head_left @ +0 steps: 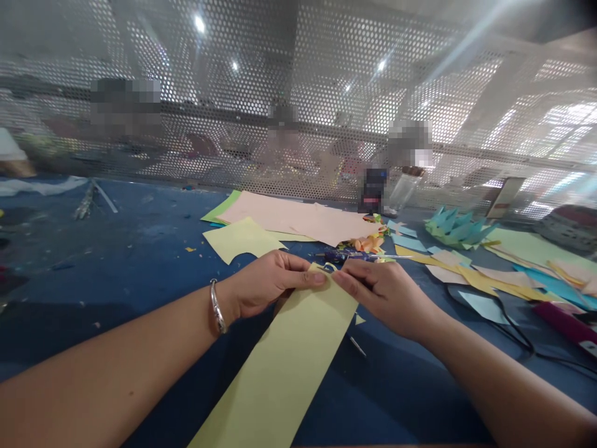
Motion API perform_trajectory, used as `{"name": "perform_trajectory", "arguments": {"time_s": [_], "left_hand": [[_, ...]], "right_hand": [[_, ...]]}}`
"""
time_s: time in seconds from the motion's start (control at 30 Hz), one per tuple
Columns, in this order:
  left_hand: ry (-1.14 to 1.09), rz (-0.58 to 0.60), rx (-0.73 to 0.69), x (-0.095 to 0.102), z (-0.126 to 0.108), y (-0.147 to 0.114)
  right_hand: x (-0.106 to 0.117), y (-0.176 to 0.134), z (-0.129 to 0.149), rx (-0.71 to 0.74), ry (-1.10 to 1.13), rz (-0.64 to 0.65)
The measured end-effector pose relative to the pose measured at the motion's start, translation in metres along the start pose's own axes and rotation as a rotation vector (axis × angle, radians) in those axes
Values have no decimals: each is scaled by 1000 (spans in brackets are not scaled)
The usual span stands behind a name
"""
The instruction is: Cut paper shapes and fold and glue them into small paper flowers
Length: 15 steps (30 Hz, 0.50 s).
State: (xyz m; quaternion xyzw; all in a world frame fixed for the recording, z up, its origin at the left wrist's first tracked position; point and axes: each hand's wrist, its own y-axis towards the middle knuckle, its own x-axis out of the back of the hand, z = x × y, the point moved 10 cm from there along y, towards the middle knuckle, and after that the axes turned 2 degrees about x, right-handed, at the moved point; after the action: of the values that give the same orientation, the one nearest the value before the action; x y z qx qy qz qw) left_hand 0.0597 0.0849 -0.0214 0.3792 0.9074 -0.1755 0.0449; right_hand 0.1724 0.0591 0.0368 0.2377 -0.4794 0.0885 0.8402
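Observation:
A long strip of yellow-green paper runs from the near edge of the view up to both hands. My left hand, with a silver bracelet at the wrist, pinches its far end, thumb on top. At the right corner of that end my right hand is closed, thumb and curled finger pressed on the paper's edge. A small curled bit of paper stands up between the hands. Just beyond lies a dark-handled tool with a thin metal shaft. The undersides of the fingers are hidden.
Behind the hands lie a pale pink sheet and a cut yellow piece. To the right are a teal pointed paper piece, paper scraps, a black cord and a purple object. A perforated metal screen stands behind the blue table.

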Motion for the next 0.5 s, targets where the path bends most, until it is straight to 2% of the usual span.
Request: {"name": "perform_trajectory", "arguments": {"time_s": [0.5], "left_hand": [[42, 10, -34, 1, 0, 1]], "right_hand": [[0, -1, -1, 5, -14, 2]]}}
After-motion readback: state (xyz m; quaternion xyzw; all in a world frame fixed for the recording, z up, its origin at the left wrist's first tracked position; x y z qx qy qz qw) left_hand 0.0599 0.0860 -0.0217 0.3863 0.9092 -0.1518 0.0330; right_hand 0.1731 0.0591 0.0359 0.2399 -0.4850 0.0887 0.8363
